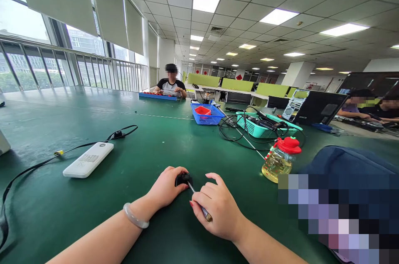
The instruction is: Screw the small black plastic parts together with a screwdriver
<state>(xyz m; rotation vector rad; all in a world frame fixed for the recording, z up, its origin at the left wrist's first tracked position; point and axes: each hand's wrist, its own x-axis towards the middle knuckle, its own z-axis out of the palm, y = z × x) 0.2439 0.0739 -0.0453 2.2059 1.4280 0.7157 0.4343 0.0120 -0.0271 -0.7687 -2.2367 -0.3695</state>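
Observation:
Near the middle of the green table, my left hand point(170, 184) is closed around a small black part point(183, 179), holding it on the tabletop. What the part is cannot be made out. My right hand point(216, 203) grips a slim screwdriver point(205, 214) with a metal shaft and a brass-coloured end. The shaft slants up and left, and its tip meets the face of the black part. Thumb and fingers pinch the handle, hiding some of it, while one finger sticks out.
A white power bank point(89, 160) and a black strap point(34, 166) lie left. Toward the right stand a red-lidded bottle point(280, 160), a teal basket point(264, 131) of cables, a blue basket point(207, 119) and a dark blue bag point(352, 164). A person point(171, 85) sits across the table.

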